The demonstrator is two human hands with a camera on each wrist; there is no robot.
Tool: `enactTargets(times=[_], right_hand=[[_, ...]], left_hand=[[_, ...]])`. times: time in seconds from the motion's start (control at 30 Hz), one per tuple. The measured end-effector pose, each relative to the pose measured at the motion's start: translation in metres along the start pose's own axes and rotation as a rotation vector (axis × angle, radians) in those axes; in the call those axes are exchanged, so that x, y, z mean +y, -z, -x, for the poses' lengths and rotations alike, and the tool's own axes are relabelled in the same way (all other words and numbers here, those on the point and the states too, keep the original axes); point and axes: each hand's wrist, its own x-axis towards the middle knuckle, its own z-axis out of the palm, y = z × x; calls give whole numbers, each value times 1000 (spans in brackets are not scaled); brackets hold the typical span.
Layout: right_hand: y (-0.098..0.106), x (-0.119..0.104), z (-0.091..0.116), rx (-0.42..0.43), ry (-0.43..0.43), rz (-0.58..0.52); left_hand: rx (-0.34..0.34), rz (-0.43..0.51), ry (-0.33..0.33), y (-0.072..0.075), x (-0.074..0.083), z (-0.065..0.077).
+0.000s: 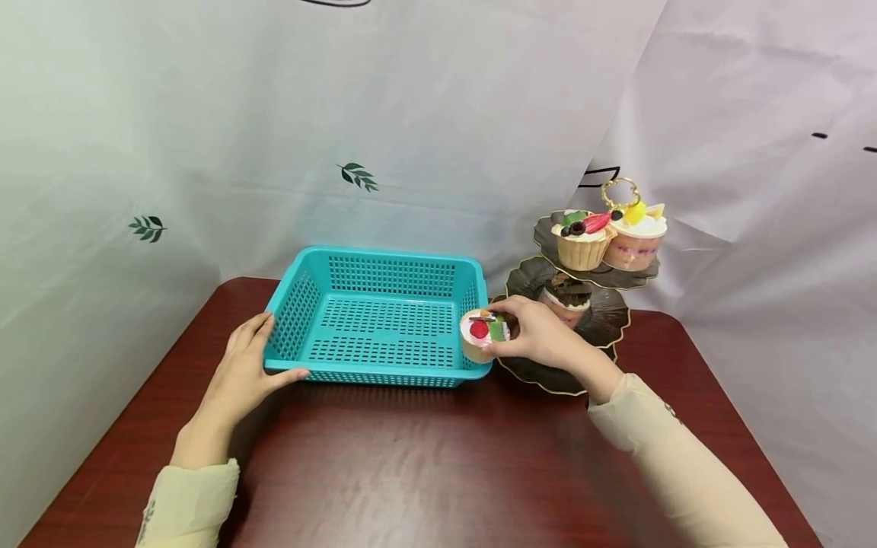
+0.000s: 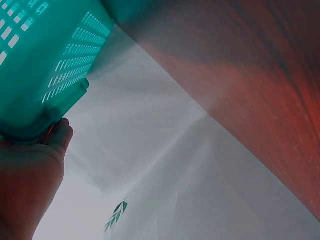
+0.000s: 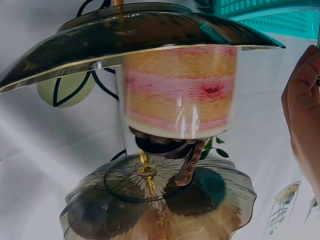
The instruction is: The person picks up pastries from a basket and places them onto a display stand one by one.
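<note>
A turquoise plastic basket (image 1: pixel 387 371) with slotted walls stands on the table. At its front left corner my left hand (image 1: pixel 240 373) grips the rim, thumb along the front edge and fingers at the left side. The left wrist view shows this hand (image 2: pixel 35 170) against the basket (image 2: pixel 75 60). My right hand (image 1: pixel 534 331) pinches a small cupcake (image 1: pixel 476 342) with white cream and a red berry on top, over the basket's right front rim. Only part of the right hand (image 3: pixel 306 105) shows in the right wrist view, and the cupcake is out of sight there.
A dark tiered stand (image 1: pixel 620 323) with gold edges is right of the basket. Its top tier bears a fruit cupcake (image 1: pixel 581 253) and a layered cake cup (image 1: pixel 633 247); a chocolate-topped cake cup (image 1: pixel 572 301) sits lower. White cloth (image 1: pixel 445 114) hangs behind the reddish-brown table (image 1: pixel 384 472).
</note>
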Motion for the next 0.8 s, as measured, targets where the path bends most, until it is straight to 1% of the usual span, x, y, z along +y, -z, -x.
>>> enactTargets(times=[0.23, 0.5, 0.8], right_hand=[[3, 4, 9, 5, -21, 13], [7, 9, 15, 40, -12, 77], [15, 15, 23, 33, -18, 49]], left_hand=[[-3, -6, 3, 1, 0, 1], [5, -10, 4, 0, 0, 1], [2, -10, -3, -1, -1, 1]])
